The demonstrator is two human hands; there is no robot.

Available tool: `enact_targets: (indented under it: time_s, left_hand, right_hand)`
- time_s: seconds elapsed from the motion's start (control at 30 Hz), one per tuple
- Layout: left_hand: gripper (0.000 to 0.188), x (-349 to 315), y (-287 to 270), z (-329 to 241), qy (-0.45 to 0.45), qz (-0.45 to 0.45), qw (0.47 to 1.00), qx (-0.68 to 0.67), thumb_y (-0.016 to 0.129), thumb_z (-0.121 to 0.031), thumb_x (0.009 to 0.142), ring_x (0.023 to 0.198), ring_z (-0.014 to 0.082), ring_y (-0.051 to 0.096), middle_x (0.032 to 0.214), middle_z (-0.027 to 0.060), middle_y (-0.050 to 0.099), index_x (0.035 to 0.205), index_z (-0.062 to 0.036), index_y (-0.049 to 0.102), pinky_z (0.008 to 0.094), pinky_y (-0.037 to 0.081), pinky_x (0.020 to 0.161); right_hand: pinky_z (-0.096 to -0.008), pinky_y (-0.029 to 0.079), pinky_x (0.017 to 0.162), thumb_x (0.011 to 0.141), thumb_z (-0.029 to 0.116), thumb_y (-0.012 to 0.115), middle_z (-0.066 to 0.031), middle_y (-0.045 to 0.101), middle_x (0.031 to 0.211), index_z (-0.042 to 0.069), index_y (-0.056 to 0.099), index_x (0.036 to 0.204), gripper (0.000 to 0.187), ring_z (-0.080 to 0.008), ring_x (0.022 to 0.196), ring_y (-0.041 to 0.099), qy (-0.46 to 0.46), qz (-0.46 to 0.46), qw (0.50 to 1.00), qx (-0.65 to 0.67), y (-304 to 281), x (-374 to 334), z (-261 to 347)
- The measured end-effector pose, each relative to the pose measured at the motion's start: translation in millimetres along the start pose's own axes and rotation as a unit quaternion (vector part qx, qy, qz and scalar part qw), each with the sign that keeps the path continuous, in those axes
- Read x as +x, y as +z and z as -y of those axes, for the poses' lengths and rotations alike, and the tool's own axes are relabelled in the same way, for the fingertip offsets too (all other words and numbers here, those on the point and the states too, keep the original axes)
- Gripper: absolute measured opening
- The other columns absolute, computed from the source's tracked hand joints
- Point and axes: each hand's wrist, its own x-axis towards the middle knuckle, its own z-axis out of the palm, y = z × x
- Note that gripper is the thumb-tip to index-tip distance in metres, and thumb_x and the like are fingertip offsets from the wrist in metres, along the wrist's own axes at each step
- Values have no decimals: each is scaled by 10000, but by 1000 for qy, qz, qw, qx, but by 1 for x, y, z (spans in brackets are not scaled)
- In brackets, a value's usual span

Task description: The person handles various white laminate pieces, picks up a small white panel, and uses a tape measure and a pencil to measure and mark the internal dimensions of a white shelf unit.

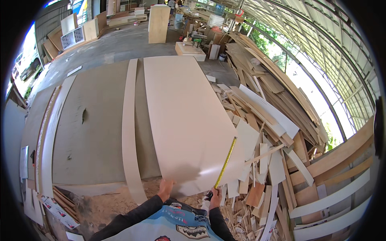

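Note:
A large pale sheet [189, 108] lies flat in front of me on a wide grey-brown board. My left hand [166, 189] is at the sheet's near left corner, its fingers closed at the edge; what lies under them is hidden. In my right hand [216, 197], near the same front edge, is a tape measure with a dark case. Its yellow blade [226, 162] runs out over the sheet toward the right edge. Left of the sheet lies a long narrow pale strip [130, 120], with the grey-brown board [94, 120] showing around it.
Wood offcuts [261, 160] crowd the right side, below a leaning stack of boards [277, 92]. More long strips [56, 128] lie at the far left. Sawdust [104, 205] covers the ground near me. A tall wooden box [159, 24] stands beyond the sheet.

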Motion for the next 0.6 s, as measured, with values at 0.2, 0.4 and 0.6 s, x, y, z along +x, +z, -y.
enact_targets:
  time_s: [0.2,0.4,0.6]
  left_hand:
    - [229,-6,-16,-6,-55,-32,997,-31,692,-163,792,817,149,563,854,59,640,926,19,661,325,449,716]
    - [176,-27,-14,-7,1,-60,994,-94,669,-98,818,756,132,577,851,26,654,974,-16,668,297,475,688]
    - [195,-15,-3,11,12,-81,988,-132,649,-105,817,756,131,608,859,31,680,985,-13,686,288,492,684]
  right_hand:
    - [-302,496,360,911,187,616,-40,551,717,110,538,1028,160,-197,497,616,27,44,999,-16,20,60,20]
    - [-300,469,327,872,236,644,-61,519,686,65,475,1105,335,-183,430,564,-67,-121,990,-36,-21,207,65]
    - [-322,476,330,854,276,631,-66,522,706,155,482,992,236,-219,443,593,-10,-77,992,-98,-65,277,91]
